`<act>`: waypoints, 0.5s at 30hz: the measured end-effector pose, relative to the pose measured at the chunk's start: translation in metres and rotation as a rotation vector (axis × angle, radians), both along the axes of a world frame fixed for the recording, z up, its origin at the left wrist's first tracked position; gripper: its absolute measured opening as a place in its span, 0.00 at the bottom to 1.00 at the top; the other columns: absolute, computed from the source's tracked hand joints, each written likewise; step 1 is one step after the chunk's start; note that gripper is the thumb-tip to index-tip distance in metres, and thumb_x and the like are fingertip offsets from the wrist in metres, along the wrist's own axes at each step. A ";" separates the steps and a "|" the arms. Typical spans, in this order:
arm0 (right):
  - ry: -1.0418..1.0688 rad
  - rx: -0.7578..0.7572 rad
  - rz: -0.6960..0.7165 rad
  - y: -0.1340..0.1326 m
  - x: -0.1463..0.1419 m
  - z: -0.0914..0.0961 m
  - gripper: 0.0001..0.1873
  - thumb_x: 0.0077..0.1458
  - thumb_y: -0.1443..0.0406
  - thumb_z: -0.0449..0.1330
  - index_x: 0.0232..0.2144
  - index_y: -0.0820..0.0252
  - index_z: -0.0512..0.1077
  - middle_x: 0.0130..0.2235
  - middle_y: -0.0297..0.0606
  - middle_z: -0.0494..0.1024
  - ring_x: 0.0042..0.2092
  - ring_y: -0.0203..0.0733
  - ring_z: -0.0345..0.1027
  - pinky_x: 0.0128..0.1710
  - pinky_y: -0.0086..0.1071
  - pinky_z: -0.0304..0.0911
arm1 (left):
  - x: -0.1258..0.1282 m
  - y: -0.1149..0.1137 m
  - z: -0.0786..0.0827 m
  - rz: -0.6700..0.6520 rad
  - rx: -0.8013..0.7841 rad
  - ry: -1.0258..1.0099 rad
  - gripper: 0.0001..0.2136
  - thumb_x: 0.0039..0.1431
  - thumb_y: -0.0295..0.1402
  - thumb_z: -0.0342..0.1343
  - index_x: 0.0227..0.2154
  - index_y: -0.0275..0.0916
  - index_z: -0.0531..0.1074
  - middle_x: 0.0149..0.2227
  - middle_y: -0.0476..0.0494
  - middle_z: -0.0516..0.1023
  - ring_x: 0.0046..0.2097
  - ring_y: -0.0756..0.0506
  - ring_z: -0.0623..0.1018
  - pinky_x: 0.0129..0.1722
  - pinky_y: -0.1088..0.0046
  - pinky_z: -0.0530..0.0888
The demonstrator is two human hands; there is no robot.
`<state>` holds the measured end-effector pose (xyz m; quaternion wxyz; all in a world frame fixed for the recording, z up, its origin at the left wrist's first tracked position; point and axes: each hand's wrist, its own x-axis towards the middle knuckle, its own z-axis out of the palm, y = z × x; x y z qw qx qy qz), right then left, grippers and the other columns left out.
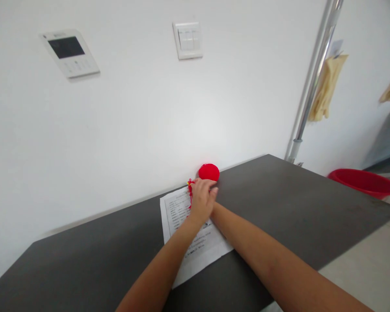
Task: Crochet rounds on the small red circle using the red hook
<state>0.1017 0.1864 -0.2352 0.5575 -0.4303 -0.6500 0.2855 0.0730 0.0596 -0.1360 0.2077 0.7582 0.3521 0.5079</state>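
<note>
My left hand is over a printed sheet of paper, its fingers bent and drawn towards the thumb. A thin pale line shows by the fingertips, too small to name. My right forearm comes in from the right, and my right hand is hidden behind the left one. Just left of my left fingers is a knotted red cord with a small yellow part near its top. Beyond the fingers, close to the wall, sits a round red ball of yarn.
The dark grey table stands against a white wall bearing a light switch and an intercom panel. At right are a metal pole, hanging yellow gloves and a red basin beyond the table edge.
</note>
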 end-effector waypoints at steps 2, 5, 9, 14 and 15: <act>0.013 -0.091 -0.001 -0.001 -0.003 0.003 0.15 0.65 0.60 0.59 0.52 0.58 0.70 0.54 0.43 0.74 0.50 0.46 0.73 0.48 0.44 0.72 | 0.025 -0.037 0.007 -0.275 0.104 0.141 0.18 0.64 0.50 0.51 0.42 0.45 0.79 0.47 0.41 0.83 0.51 0.40 0.79 0.56 0.59 0.70; 0.029 -0.230 0.002 -0.002 -0.008 0.010 0.18 0.65 0.60 0.60 0.53 0.62 0.69 0.52 0.43 0.74 0.48 0.46 0.74 0.46 0.45 0.73 | 0.049 -0.072 0.015 -0.552 0.264 0.393 0.24 0.63 0.55 0.48 0.45 0.43 0.78 0.44 0.42 0.85 0.45 0.42 0.82 0.55 0.61 0.72; 0.031 -0.317 0.009 -0.005 -0.009 0.019 0.17 0.65 0.60 0.60 0.52 0.61 0.70 0.52 0.43 0.75 0.48 0.45 0.74 0.47 0.44 0.73 | 0.058 -0.076 0.025 -0.392 0.349 0.686 0.22 0.67 0.46 0.44 0.25 0.39 0.74 0.26 0.45 0.82 0.30 0.45 0.81 0.31 0.69 0.73; 0.053 -0.352 0.018 -0.009 -0.007 0.024 0.17 0.65 0.60 0.60 0.52 0.61 0.70 0.53 0.43 0.74 0.49 0.46 0.73 0.48 0.45 0.72 | 0.064 -0.071 0.030 -0.273 0.363 0.687 0.20 0.68 0.37 0.44 0.22 0.39 0.72 0.24 0.44 0.80 0.28 0.45 0.80 0.28 0.69 0.70; 0.063 -0.357 0.023 -0.009 -0.007 0.024 0.17 0.65 0.60 0.60 0.52 0.61 0.70 0.53 0.43 0.74 0.49 0.46 0.73 0.48 0.45 0.72 | 0.065 -0.072 0.030 -0.266 0.365 0.688 0.20 0.68 0.37 0.43 0.22 0.39 0.72 0.24 0.45 0.80 0.28 0.45 0.80 0.28 0.69 0.70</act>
